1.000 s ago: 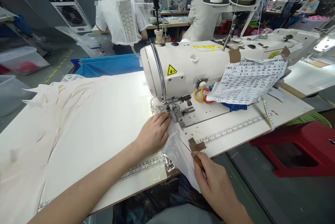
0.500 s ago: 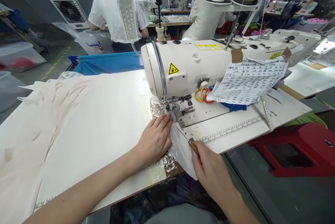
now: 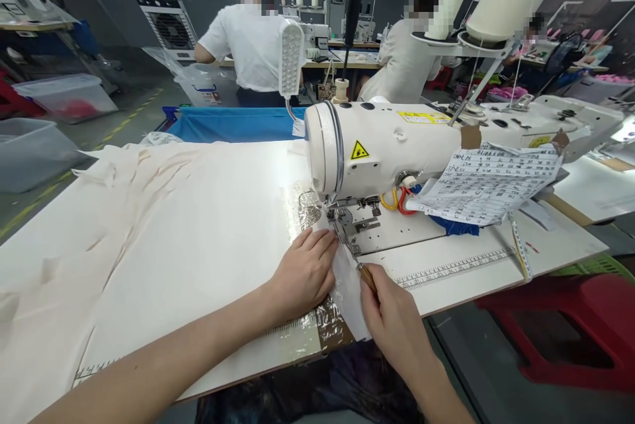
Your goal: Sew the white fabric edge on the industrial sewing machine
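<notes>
My left hand (image 3: 308, 273) lies flat beside the needle area of a white sewing machine (image 3: 387, 146), fingers together and pointing at the presser foot (image 3: 333, 212). Under and beside its fingertips is a strip of thin white fabric (image 3: 348, 285), which runs from the foot down over the table's front edge. My right hand (image 3: 391, 308) is closed round the wooden handle of an awl (image 3: 366, 276). The awl's thin metal shaft points up and left along the fabric to the foot; its tip is hard to make out.
Pale fabric pieces (image 3: 54, 285) are spread over the left of the white table (image 3: 223, 225). Red and yellow scissors (image 3: 404, 200), a handwritten sheet (image 3: 496, 179) and a tape measure (image 3: 520, 249) are at the right. A red stool (image 3: 605, 325) stands beside the table. Other people sit behind.
The camera has tilted up and turned left, so the machine appears lower and further right. Against the machine, the awl in my right hand is closer to the presser foot.
</notes>
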A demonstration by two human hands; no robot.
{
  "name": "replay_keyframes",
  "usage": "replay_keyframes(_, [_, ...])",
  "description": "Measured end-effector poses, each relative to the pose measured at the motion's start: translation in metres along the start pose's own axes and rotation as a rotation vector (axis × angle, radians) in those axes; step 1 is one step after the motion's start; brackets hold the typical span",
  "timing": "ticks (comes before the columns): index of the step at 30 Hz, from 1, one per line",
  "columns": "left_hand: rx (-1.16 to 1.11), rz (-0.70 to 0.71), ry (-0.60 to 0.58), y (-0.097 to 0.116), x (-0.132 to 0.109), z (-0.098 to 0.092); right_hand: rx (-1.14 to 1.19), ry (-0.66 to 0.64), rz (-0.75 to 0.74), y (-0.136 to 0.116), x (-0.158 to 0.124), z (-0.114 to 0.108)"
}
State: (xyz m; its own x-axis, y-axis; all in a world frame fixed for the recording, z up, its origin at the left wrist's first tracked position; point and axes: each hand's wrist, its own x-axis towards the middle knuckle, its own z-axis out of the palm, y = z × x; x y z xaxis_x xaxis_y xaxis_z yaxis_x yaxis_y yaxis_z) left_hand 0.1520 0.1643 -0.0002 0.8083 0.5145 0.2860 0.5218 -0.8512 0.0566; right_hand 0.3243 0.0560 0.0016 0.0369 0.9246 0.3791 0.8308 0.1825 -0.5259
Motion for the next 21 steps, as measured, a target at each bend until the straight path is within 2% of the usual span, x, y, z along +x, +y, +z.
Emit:
replay_keyframes(7, [0.033, -0.041, 0.046, -0.008, 0.006, 0.003, -0.068, 0.012, -0.028, 0.001, 0.012, 0.008])
replay_keyframes(10, [0.036, -0.092, 0.029, -0.011, 0.011, 0.002, -0.084, 0.021, -0.044, 0.002, 0.019, 0.011])
replay_keyframes(14, [0.043, -0.092, 0.013, -0.018, 0.015, 0.002, -0.060, 0.016, -0.026, 0.004, 0.024, 0.015])
replay_keyframes(19, [0.140, -0.085, 0.030, -0.027, 0.016, 0.005, 0.249, 0.008, 0.158, 0.008, 0.019, 0.017])
replay_keyframes(21, [0.197, -0.075, 0.060, -0.027, 0.015, 0.006, 0.450, -0.076, 0.276, 0.008, 0.016, 0.015])
